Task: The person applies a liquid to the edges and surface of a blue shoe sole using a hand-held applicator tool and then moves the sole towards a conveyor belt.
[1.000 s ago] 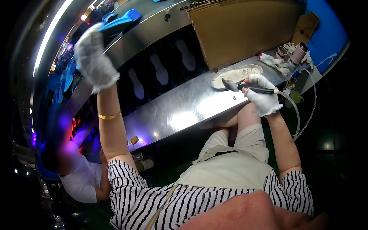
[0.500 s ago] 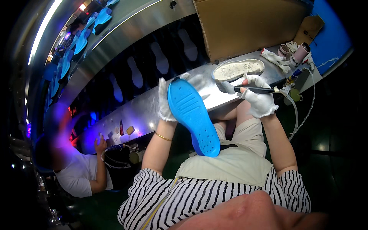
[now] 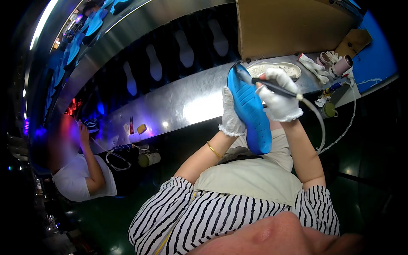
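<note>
My left hand (image 3: 232, 114), in a white glove, grips a blue shoe sole (image 3: 250, 106) by its side. The sole is tilted, dark toe end up and away from me; its face carries grooves and small holes. My gloved right hand (image 3: 281, 95) is closed round a black-handled brush (image 3: 274, 87) with a pale tube running from its rear end. The brush's bristles are at the sole's toe end and seem to touch it. Just behind the brush, a white shoe sole (image 3: 293, 71) lies on the metal bench, partly hidden by my right hand and the blue sole.
The metal bench (image 3: 178, 102) runs leftward, with a rack of dark sole shapes (image 3: 183, 49) behind it. A cardboard sheet (image 3: 293, 27) stands at the back. Spare gloves (image 3: 313, 68) and a pink spool (image 3: 342, 65) lie right. A co-worker (image 3: 83, 176) sits left.
The blue sole has moved right and away from me, tilting upward with my left hand. My right hand has brought the brush from beside the white sole to the blue sole's toe.
</note>
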